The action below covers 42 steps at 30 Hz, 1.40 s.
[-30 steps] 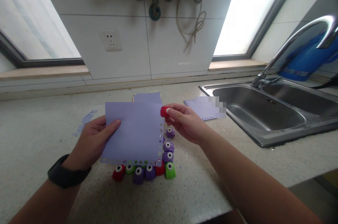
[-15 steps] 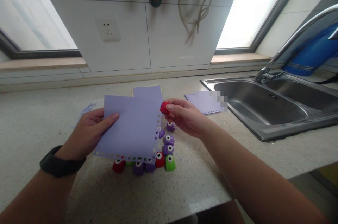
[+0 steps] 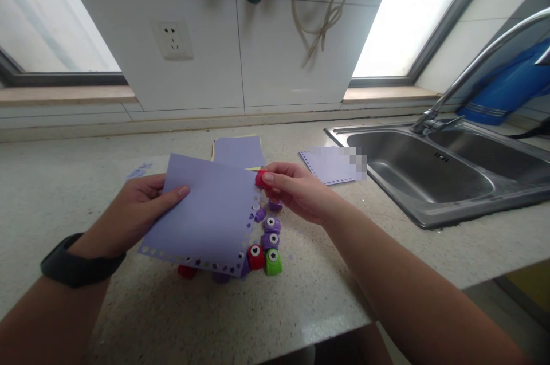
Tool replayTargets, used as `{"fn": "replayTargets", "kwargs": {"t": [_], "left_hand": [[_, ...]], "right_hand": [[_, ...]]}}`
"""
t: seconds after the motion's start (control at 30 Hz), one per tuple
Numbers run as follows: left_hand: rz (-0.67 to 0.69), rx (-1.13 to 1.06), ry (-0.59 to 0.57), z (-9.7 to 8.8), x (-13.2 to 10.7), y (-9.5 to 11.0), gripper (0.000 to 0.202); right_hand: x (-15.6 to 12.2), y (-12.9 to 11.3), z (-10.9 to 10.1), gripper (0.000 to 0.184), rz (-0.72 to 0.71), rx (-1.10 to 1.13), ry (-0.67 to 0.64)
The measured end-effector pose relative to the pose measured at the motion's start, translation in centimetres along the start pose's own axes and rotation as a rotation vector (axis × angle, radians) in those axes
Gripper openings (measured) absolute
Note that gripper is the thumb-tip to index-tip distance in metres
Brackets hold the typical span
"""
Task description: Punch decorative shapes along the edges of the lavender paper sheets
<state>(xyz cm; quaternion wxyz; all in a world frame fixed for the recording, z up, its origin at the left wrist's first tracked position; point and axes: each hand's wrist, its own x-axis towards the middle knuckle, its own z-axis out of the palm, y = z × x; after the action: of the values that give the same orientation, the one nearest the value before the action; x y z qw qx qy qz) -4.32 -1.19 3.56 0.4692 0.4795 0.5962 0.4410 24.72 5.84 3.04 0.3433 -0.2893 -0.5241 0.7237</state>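
My left hand [image 3: 148, 204] grips the left edge of a purple sheet of paper [image 3: 206, 210], thumb on top. Small shapes are punched along the sheet's bottom and right edges. Between the thumb and fingers of my right hand [image 3: 296, 190] is a red craft punch [image 3: 261, 178], at the sheet's upper right edge. Whether the paper sits in its slot I cannot tell. Under and beside the sheet several more punches lie on the counter, among them a purple punch [image 3: 271, 225], a red punch with a heart [image 3: 256, 256] and a green punch with a star [image 3: 273, 262].
Behind the sheet lies a stack of coloured paper [image 3: 238, 150]. To the right, another punched purple sheet [image 3: 330, 164] rests near the steel sink [image 3: 421, 216] with its faucet [image 3: 451, 90]. Purple paper scraps [image 3: 140, 171] lie at the left on the speckled counter [image 3: 55, 181].
The red punch in my right hand has moved left onto the sheet's upper right edge. My left hand has tilted the sheet, its lower edge swinging left and down.
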Motion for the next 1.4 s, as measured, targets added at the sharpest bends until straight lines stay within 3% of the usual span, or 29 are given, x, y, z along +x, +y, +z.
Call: {"fn": "replayTargets", "kwargs": {"t": [0.47,0.77,0.97,1.4], "left_hand": [[-0.021,0.023,-0.008,-0.8,0.4,-0.7,0.039],[-0.013,-0.081,-0.127,-0.7,0.1,-0.6,0.039],[-0.040,-0.040,-0.092,-0.7,0.6,-0.8,0.047],[0.036,0.152,-0.022,-0.6,0.8,-0.5,0.035]], "right_hand": [[-0.2,0.4,0.4,0.030,0.035,0.002,-0.032],[-0.1,0.7,0.4,0.029,0.033,-0.046,-0.046],[-0.1,0.8,0.4,0.030,0.048,-0.061,-0.054],[0.1,1.2,0.4,0.029,0.039,-0.137,-0.051]]}}
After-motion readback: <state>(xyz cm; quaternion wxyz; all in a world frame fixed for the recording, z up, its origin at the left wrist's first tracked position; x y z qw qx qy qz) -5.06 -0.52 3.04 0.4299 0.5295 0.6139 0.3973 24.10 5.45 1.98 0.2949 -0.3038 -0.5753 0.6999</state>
